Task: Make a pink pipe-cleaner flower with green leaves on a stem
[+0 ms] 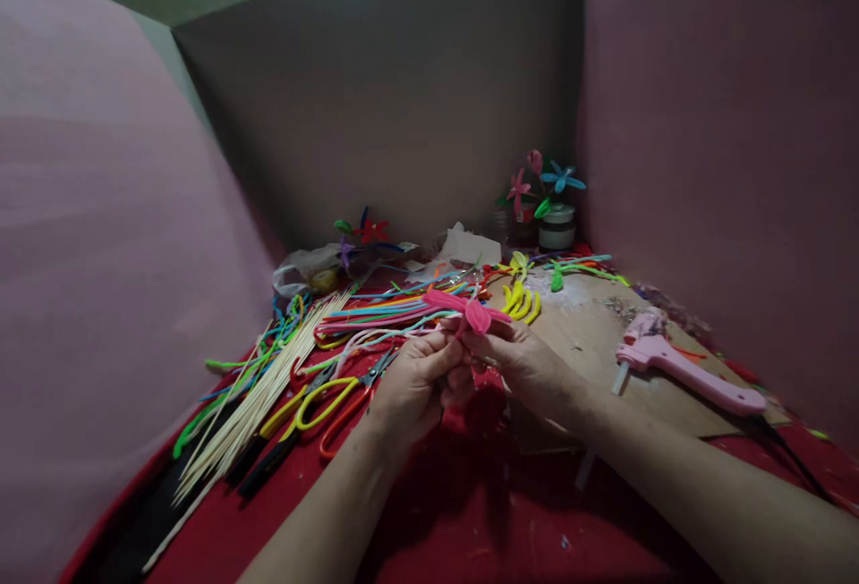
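- Since the pink flower [476,316] looks to be made of fuzzy, bendable strands, you can expect it to be very light, soft and hardly slippery.
- On its left, a long petal juts out unsupported; it would probably bend under a slight push, so keep your pressure off it.
- At its middle, where the petals meet, the base should be the firmest place to take hold; a rounded petal there faces you and could crush flat.
- The flower is held up above the red surface [429,512], between the coloured strands [376,314] to its left and the yellow curved pieces [527,302] to its right.
- Your left hand [420,378] comes in from below, thumb bent over curled fingers, pinching just under the flower; the exact contact is hidden.
- Your right hand [533,365] reaches in from the right, back upward, its fingers gripping the flower's base from that side, close against the left fingers; you cannot tell which fingertip bears most.
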Tool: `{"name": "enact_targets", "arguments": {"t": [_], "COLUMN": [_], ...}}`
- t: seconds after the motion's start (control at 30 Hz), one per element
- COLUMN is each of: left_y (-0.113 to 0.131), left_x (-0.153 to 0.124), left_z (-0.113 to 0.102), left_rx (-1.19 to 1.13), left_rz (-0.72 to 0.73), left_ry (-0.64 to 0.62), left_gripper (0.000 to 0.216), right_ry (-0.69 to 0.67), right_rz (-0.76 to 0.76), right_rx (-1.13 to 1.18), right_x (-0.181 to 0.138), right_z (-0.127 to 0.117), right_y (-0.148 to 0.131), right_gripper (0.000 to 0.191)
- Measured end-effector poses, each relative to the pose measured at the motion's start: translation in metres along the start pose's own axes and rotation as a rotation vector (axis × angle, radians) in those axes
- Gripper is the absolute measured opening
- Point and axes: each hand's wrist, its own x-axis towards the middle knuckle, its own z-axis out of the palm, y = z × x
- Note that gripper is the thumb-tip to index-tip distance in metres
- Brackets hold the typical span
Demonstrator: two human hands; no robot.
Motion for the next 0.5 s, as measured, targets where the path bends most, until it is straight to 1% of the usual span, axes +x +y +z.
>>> {"name": "enact_targets", "arguments": {"t": [0.1,0.17,0.27,0.4,0.5], "left_y": [-0.001,0.001,0.006,0.006,-0.001], "left_x": [0.001,0.001,0.0,-0.002,-0.002], "left_z": [-0.002,0.0,0.006,0.011,0.007], "left_rx": [-0.004,0.086,0.309,0.56,0.833], "left_rz": [-0.015,0.005,0.083,0.197,0.308], "left_ry": [-0.012,0.018,0.061,0.155,0.253], "left_gripper": [0.026,0.023,0.021,0.015,0.013], "right_ry": [0.036,0.039,0.007,0.147,0.121], "right_rz": [-0.001,-0.036,-0.056,-0.097,-0.073], "right_rx": [0.037,0.036,0.024,0.03,0.061], "right_x": [-0.001,-0.002,-0.003,-0.003,-0.004], "right_z": [0.002,0.004,0.005,0.005,0.006], "right_y": [0.0,0.001,0.003,0.006,0.005], "right_gripper": [0.016,0.013,0.016,0.014,0.013]}}
